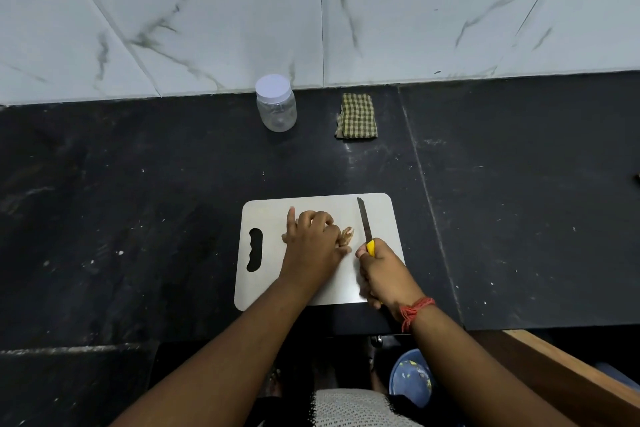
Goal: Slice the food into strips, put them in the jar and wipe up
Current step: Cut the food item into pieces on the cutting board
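A pale cutting board [381, 215] lies on the black counter near its front edge. My left hand [313, 241] holds a small beige piece of food [347, 233] down on the board, fingers curled over it; most of the food is hidden. My right hand [382, 270] grips the yellow handle of a knife [364, 221], whose blade points away from me just right of the food. A clear jar [277, 111] with a white lid stands closed at the back by the wall. A folded green checked cloth [356, 116] lies to its right.
The black counter [138, 201] spreads wide to both sides, with small pale specks on it. A marble-tiled wall [311, 10] rises behind. Below the front edge a blue bin [412, 378] with scraps sits on the floor, beside a wooden edge [571, 367].
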`<move>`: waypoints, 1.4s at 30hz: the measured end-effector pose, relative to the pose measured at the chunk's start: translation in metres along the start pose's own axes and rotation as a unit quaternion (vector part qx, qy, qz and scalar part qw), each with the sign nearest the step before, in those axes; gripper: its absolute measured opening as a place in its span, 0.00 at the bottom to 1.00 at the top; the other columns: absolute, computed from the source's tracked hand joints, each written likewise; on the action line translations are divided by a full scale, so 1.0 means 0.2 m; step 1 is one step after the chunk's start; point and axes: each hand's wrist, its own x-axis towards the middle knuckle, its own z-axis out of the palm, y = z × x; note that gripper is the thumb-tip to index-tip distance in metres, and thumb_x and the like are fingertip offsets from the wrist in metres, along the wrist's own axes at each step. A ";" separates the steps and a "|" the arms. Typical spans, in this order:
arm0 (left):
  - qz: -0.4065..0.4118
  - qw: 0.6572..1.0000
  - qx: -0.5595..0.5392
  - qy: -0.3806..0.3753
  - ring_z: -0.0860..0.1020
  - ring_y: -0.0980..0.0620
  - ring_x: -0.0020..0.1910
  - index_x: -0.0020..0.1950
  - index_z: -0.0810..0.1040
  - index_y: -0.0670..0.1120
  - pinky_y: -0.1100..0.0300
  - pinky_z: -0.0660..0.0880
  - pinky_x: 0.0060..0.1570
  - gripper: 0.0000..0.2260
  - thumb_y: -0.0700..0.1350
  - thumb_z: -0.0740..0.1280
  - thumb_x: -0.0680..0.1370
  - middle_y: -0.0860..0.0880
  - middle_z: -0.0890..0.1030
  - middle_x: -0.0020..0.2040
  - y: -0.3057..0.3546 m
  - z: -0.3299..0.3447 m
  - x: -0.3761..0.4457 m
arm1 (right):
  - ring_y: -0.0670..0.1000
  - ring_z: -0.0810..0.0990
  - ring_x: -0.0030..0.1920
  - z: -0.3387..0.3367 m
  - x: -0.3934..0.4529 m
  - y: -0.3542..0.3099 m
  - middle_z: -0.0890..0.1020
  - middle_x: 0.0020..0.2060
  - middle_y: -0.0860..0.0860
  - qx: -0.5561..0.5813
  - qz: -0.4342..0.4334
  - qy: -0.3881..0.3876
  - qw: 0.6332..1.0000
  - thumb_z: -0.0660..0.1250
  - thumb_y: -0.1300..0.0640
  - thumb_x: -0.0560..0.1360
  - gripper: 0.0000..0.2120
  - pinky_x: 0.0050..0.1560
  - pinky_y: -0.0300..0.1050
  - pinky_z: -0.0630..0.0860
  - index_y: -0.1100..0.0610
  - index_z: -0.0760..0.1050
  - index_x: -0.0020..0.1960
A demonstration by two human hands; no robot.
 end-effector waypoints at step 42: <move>-0.037 0.994 -0.093 0.036 0.72 0.48 0.61 0.50 0.85 0.51 0.43 0.51 0.77 0.05 0.50 0.72 0.76 0.52 0.78 0.57 0.07 0.05 0.02 | 0.51 0.70 0.33 -0.06 -0.11 0.04 0.70 0.34 0.50 -0.292 -0.059 0.031 0.954 0.53 0.61 0.81 0.04 0.30 0.45 0.62 0.58 0.61 0.47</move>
